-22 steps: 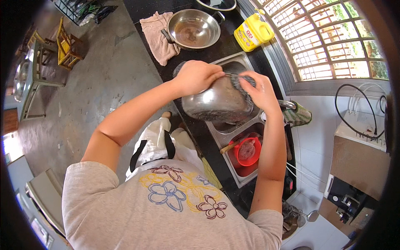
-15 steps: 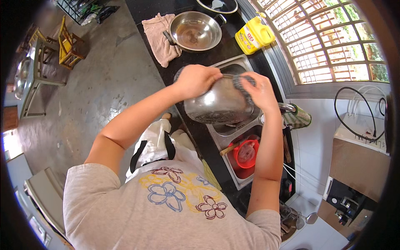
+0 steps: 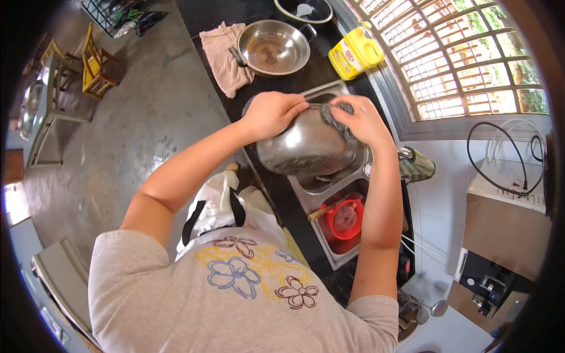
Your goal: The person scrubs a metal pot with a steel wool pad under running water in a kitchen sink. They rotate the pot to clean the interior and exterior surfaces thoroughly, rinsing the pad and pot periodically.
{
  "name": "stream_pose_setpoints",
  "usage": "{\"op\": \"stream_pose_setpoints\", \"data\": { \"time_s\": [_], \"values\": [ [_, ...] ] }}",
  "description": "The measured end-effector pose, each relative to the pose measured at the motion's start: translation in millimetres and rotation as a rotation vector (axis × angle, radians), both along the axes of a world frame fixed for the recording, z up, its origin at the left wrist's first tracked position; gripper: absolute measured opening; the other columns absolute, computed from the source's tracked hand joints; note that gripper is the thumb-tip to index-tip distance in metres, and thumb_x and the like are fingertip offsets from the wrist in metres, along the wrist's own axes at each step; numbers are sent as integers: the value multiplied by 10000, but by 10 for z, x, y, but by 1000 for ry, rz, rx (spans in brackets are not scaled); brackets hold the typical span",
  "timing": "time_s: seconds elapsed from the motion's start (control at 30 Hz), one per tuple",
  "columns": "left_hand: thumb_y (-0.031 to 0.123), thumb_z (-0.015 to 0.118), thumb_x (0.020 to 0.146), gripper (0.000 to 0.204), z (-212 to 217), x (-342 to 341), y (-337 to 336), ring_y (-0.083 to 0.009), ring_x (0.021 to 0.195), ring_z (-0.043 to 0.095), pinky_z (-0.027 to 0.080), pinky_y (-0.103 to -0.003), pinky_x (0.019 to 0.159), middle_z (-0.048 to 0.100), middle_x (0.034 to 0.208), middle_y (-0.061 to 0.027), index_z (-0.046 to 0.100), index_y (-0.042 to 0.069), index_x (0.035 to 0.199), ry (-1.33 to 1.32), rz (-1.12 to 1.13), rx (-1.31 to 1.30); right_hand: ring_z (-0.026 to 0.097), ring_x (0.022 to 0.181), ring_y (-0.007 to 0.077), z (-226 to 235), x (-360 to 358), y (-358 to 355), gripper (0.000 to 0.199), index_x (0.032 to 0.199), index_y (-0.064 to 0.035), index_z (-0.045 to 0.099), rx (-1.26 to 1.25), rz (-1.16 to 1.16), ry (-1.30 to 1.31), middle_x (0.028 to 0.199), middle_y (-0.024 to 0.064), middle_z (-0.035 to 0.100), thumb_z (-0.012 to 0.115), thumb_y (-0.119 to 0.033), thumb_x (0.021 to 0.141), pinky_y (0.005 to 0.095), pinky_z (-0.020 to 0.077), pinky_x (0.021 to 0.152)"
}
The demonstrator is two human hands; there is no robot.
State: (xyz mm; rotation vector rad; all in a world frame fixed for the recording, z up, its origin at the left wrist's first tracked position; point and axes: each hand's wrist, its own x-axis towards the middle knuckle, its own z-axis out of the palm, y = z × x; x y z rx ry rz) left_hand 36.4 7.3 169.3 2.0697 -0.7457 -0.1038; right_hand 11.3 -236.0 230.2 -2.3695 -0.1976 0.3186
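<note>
The person stands at a dark counter (image 3: 276, 194) w/ both arms out over a steel sink (image 3: 329, 182). The left hand (image 3: 272, 113) is closed round the rim of a big steel pot (image 3: 309, 146), holding it tilted on its side above the sink basin, bottom facing up toward the camera. The right hand (image 3: 360, 120) is closed on a dark scrub pad (image 3: 336, 116), pressed against the pot's far edge.

Main risk, judging from this: the pot is held up by one hand only, on a rim that's prob. wet and soapy. A hard push from the pad side could twist it out of that grip & drop it into the basin, onto whatever sits below; can't tell exactly what's under it. The fingers of the scrubbing hand lie right by the rim, so a slip could scrape knuckles on the edge.

Just nearer the person, a 2nd basin holds a red bowl (image 3: 344, 217) w/ a wooden-handled tool beside it; a falling pot could bounce that way. Spray or suds may also fly over the counter edge onto the floor (image 3: 147, 117).

Further along the counter, well apart from the hands: a steel pan (image 3: 273, 47), a pinkish cloth (image 3: 222, 56) touching its side, and a yellow jug (image 3: 355, 54) near the window grille (image 3: 465, 59). These look safe from a slip.
</note>
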Motion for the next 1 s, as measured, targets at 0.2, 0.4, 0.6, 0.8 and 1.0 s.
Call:
{"op": "stream_pose_setpoints", "data": {
  "time_s": [0.2, 0.4, 0.6, 0.8, 1.0],
  "values": [
    [268, 513, 1028, 273, -86, 42, 172, -307, 656, 568, 469, -385, 652, 591, 732, -159, 617, 48, 902, 97, 2, -92, 677, 919, 310, -358, -176, -454, 298, 1024, 43, 685, -213, -166, -278, 965, 221, 707, 683, -187, 834, 342, 506, 870],
    [281, 541, 1004, 252, -57, -116, 47, -376, 741, 611, 475, -427, 662, 619, 775, -186, 637, 68, 911, 45, 31, 36, 680, 789, 298, -37, 38, 66, 290, 983, 14, 695, -105, 7, 0, 813, 252, 644, 703, -210, 800, 376, 509, 759],
    [301, 532, 1010, 282, -71, -100, 180, -358, 679, 566, 461, -421, 633, 585, 728, -174, 613, 62, 885, 67, 37, -7, 667, 780, 237, -115, -39, -82, 289, 945, 44, 700, -45, -107, -92, 806, 205, 682, 695, -193, 780, 351, 513, 766],
    [285, 543, 1002, 262, -47, -102, 219, -379, 675, 576, 466, -423, 622, 589, 715, -183, 630, 62, 895, 60, 49, -18, 655, 748, 247, -74, -10, -34, 290, 935, 41, 703, -97, -21, -151, 772, 208, 661, 691, -200, 776, 355, 510, 748],
    [267, 533, 1004, 251, -207, -115, 156, -404, 743, 590, 475, -436, 667, 603, 777, -199, 622, 54, 906, -28, 23, -56, 702, 849, 289, 109, 61, 283, 323, 930, 29, 716, -104, 5, 67, 836, 244, 673, 721, -240, 750, 391, 517, 808]
  ]
}}
